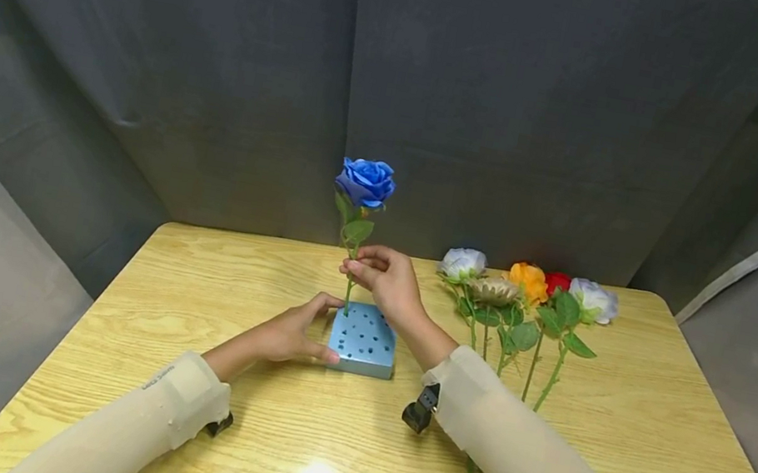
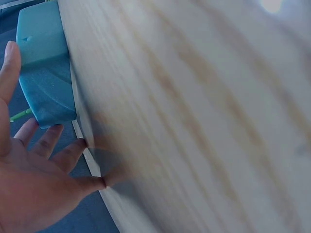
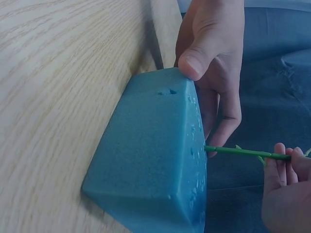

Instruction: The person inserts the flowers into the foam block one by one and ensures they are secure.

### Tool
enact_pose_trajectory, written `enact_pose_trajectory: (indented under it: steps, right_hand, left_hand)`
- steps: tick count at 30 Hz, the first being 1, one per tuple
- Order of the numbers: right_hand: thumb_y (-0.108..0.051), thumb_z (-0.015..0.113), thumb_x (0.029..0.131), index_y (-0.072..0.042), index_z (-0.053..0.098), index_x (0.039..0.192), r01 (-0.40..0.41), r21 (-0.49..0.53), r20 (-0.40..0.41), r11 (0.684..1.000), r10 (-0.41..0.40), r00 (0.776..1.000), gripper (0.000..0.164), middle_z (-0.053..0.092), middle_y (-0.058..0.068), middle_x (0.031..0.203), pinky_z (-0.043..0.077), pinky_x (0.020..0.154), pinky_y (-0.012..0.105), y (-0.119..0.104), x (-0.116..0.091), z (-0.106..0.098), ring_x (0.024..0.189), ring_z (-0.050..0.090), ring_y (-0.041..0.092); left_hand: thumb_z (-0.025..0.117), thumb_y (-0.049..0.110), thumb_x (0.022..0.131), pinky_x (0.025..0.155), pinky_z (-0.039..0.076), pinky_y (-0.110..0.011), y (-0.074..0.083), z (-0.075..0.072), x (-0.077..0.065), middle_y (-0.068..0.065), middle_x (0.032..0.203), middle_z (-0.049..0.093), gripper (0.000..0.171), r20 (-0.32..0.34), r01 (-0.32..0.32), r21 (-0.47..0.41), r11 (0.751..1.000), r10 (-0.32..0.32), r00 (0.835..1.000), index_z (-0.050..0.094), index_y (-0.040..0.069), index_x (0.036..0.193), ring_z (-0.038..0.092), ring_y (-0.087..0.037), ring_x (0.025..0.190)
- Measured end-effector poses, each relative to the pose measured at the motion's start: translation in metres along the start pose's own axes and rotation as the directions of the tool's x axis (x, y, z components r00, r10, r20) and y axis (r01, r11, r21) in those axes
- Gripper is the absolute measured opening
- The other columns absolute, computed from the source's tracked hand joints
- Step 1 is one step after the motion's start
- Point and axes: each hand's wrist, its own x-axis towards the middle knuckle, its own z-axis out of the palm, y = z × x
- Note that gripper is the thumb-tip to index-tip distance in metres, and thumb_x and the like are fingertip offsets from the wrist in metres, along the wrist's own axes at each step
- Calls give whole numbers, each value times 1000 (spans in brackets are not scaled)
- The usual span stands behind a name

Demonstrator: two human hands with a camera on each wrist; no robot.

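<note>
A light blue foam block (image 1: 362,356) with many small holes in its top lies on the wooden table. My left hand (image 1: 289,335) holds it from the left, thumb at the front corner and fingers at the back corner; the left wrist view shows the fingers (image 2: 44,141) along its side. Upright at the block's back left stands an artificial blue rose (image 1: 365,183). Between thumb and fingertips, my right hand (image 1: 395,283) pinches its green stem (image 3: 243,152) above the block. The stem's lower end meets the holed top face.
Right of the block lie several more artificial flowers: a white one (image 1: 463,263), an orange one (image 1: 529,282), a red one (image 1: 557,282), a pale purple one (image 1: 594,300) and a brownish head (image 1: 494,291). My right forearm crosses over their stems. A grey curtain (image 1: 505,123) hangs behind the table.
</note>
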Motion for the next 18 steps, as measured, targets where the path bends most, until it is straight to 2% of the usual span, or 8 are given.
enact_pose_trajectory:
  steps: [5,10,15,18]
  right_hand:
    - [-2,67,99,9,65,117,-6,-26,2,1000,6,1000,21,73,23,110,59,92,33,-2,-1,-2,104,74,29]
    - [-7,71,98,5,68,120,-14,-105,-8,994,13,1000,25,75,20,111,58,94,34,-4,-2,-6,107,73,29]
    - [-11,73,98,2,71,119,-5,-183,-12,983,2,1000,25,76,18,110,58,96,42,-4,-2,-10,107,73,32]
    - [-11,73,97,1,72,118,-4,-211,-23,977,-1,1000,24,75,18,111,59,93,39,-3,-3,-13,109,72,34]
  left_hand:
    - [89,37,81,121,26,-60,1,1,0,-16,164,33,89,-3,2,0,1000,-2,1000,38,24,153,27,-38,154]
    - [90,37,81,122,25,-60,0,1,0,-16,165,33,89,-9,7,7,1000,-7,1000,38,26,152,27,-37,154]
    - [89,37,81,122,25,-59,-2,1,0,-15,165,34,88,-14,4,16,1000,-3,1000,38,26,152,28,-36,154]
    - [89,37,81,123,24,-59,-2,0,-1,-13,165,34,88,-14,2,18,1000,-2,1000,39,26,152,28,-36,154]
